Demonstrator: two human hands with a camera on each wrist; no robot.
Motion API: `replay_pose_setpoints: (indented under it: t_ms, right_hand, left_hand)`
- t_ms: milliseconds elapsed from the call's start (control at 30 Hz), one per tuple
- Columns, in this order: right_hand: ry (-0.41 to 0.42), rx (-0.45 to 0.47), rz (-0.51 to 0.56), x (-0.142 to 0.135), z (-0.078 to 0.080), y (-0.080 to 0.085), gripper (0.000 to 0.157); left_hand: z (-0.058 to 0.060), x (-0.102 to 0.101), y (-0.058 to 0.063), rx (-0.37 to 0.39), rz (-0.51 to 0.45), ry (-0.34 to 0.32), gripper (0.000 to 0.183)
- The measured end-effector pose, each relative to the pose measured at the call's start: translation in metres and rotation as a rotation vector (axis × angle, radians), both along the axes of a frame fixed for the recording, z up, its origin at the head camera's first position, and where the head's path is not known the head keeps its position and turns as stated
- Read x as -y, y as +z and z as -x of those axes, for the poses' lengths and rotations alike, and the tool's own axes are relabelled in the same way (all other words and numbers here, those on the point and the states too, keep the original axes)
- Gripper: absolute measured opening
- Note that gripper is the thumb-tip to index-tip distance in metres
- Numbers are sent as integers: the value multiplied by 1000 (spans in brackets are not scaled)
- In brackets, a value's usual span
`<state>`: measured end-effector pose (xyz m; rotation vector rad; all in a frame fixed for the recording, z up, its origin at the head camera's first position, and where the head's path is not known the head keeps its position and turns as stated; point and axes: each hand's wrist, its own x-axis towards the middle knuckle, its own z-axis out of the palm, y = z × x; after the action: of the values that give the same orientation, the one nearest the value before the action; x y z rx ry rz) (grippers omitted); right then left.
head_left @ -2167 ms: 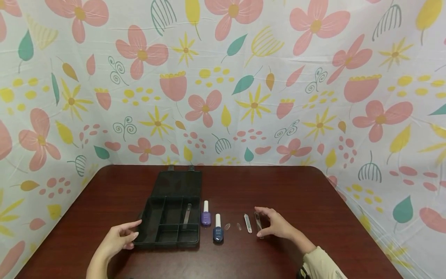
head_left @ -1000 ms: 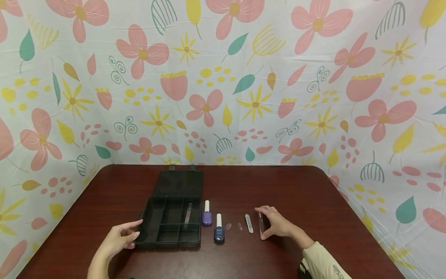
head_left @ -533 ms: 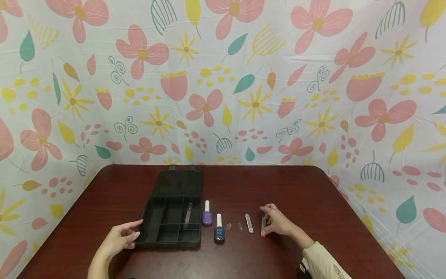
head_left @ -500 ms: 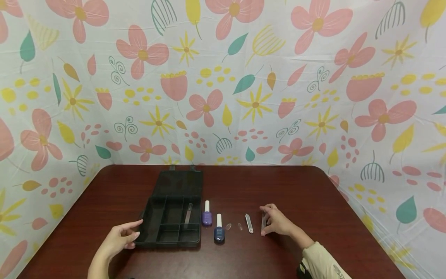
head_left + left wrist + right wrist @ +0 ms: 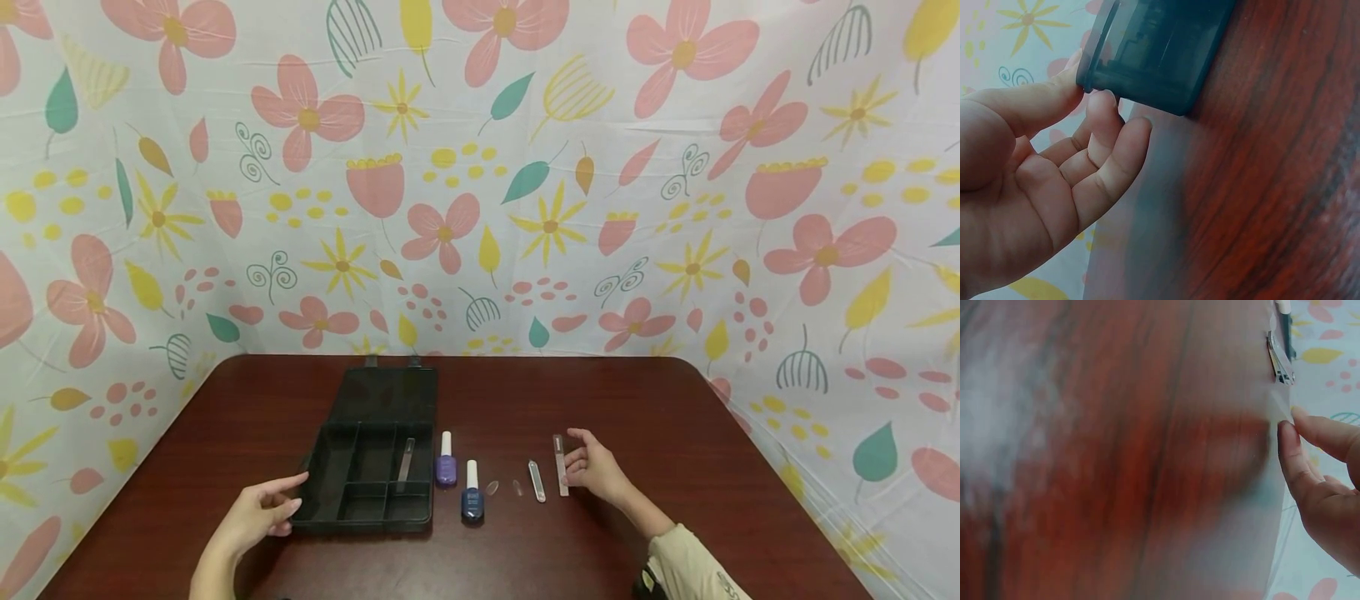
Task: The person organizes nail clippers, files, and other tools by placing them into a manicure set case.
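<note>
At the black compartment box, my left hand pinches the near left edge. The left wrist view shows the thumb and a curled finger of that hand at the rim of the box. My right hand pinches the side of a slim clear nail file. Its pale end shows at the fingertips in the right wrist view. Nail clippers lie just left of that file. Another clear strip, apparently a similar file, leans in a right compartment of the box.
A purple nail polish bottle and a dark blue one stand right of the box. Two small clear oval pieces lie between the bottles and the clippers. The box lid lies back on the brown table, before a floral curtain.
My right hand has gone from spanning the nail file end to end to pinching its side. The file has shifted slightly and now shows its flat face. The left hand stays put.
</note>
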<state>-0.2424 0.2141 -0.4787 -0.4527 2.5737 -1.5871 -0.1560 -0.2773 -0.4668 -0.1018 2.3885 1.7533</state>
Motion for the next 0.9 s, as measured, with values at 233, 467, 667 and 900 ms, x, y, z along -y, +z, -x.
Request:
replay_pose_setpoints:
  t_ms: [233,467,667,900]
  right_hand:
    - [-66,32,55,1,1,-3,44]
    - [-67,108,240,0,2,-5,33]
    - [-80,175,345,2,2,-3,42]
    - [-76,193,455,12,1,-4,55]
  left_hand:
    - [-1,-1,1,1,5,-6,47]
    - [0,0,2,4,-3,-10,48]
    - [0,0,2,7,7,1,47]
    - [-1,-1,2,6,2,2,48]
